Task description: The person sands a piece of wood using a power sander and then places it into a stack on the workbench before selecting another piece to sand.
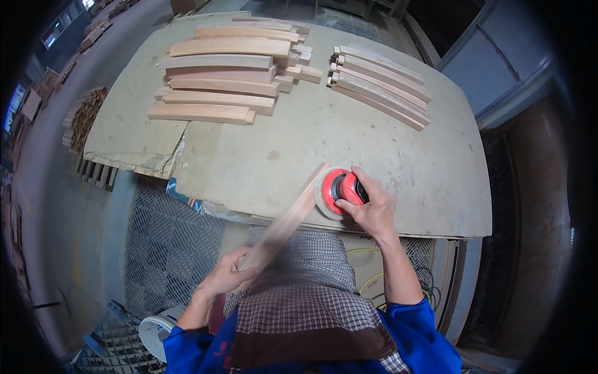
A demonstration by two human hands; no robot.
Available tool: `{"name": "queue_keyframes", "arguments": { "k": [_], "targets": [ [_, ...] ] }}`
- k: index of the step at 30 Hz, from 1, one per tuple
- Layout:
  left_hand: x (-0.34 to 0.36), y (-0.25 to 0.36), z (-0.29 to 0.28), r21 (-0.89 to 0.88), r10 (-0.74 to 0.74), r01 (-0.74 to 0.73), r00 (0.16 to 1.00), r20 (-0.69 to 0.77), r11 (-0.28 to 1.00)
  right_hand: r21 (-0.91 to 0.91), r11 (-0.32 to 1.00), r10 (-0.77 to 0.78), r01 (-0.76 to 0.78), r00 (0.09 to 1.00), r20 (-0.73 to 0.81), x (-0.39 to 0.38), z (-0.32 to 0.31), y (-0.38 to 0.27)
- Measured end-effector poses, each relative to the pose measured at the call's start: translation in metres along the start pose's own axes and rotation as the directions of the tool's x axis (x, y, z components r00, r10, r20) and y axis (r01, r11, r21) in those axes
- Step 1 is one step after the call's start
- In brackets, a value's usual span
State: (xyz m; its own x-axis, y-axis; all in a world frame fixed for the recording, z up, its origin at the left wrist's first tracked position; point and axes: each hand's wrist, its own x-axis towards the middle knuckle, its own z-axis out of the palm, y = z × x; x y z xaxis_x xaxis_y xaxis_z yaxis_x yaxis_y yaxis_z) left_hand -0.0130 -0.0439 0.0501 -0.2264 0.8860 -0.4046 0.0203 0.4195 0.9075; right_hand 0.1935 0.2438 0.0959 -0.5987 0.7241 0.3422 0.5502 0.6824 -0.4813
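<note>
My left hand grips the lower end of a long wooden piece, which slants up and right over the near table edge and is blurred along part of its length. My right hand is closed on a red round orbital sander with a pale pad, held beside the upper end of that piece above the worktable. A stack of light wooden pieces lies at the table's far left; a smaller group of similar pieces lies at the far right.
A pile of wood stands left of the table. A white bucket is low at the left. Hoses run below the table by my right arm. Grey panels stand at the right. The table's near-left edge is broken.
</note>
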Motion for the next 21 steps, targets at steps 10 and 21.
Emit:
{"name": "queue_keyframes", "arguments": {
  "k": [10, 21],
  "targets": [
    [0.000, 0.019, -0.008, 0.099, 0.039, -0.034, 0.998, -0.052, 0.995, 0.123, 0.992, -0.021, 0.029, 0.998, -0.061, 0.012, 0.002, 0.000],
    [-0.012, 0.034, 0.029, 0.745, 0.212, 0.003, 0.958, -0.194, 0.667, -0.169, 0.966, -0.114, 0.197, 0.908, 0.404, 0.086, -0.015, -0.059]
  ]
}}
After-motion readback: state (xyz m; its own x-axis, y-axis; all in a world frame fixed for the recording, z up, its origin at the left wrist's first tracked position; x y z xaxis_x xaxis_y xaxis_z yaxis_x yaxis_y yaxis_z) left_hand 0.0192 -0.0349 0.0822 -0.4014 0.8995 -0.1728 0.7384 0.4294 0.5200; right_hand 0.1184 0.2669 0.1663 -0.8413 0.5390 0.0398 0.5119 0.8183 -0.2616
